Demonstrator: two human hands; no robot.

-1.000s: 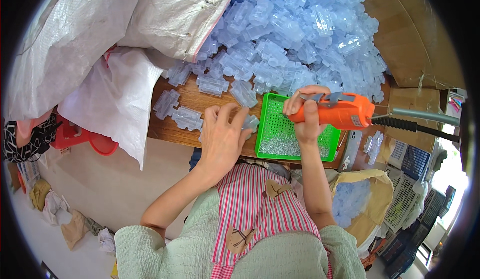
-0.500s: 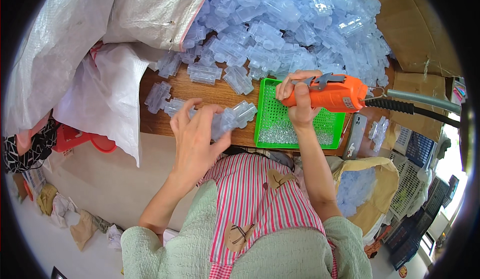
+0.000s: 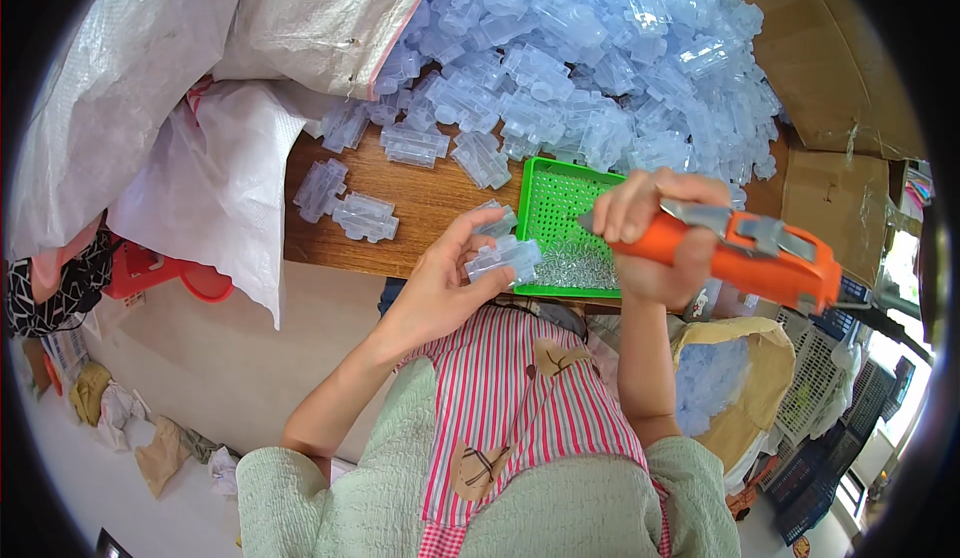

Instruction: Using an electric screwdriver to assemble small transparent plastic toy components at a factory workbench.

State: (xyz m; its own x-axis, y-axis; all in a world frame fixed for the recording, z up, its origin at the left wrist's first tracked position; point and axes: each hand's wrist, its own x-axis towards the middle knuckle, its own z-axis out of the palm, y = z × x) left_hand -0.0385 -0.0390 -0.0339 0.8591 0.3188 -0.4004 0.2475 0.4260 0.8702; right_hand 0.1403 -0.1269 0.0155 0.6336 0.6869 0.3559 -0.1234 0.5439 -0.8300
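Between the thumb and fingers of my left hand [image 3: 435, 283] is a clear bluish plastic part [image 3: 508, 257], held at the left front edge of a green perforated tray [image 3: 568, 203]. A similar clear part [image 3: 497, 220] shows just behind it; whether my fingers touch that one is hard to see. Small silvery screws [image 3: 575, 263] lie heaped in the front of the tray. My right hand [image 3: 640, 228] wraps round an orange electric screwdriver [image 3: 745, 258] over the tray's right side, its dark tip pointing left and its cord trailing right.
A large pile of clear plastic parts [image 3: 590, 58] covers the back of the wooden table [image 3: 430, 198]. Several loose ones lie left of the tray. White woven sacks [image 3: 210, 178] stand at the left, cardboard [image 3: 830, 48] at the right. An open bag [image 3: 765, 368] of clear pieces sits beside me.
My left hand has moved right with the plastic part to the tray's edge, leaving another on the table. My right hand has swung the screwdriver right and slightly nearer, tilting it.
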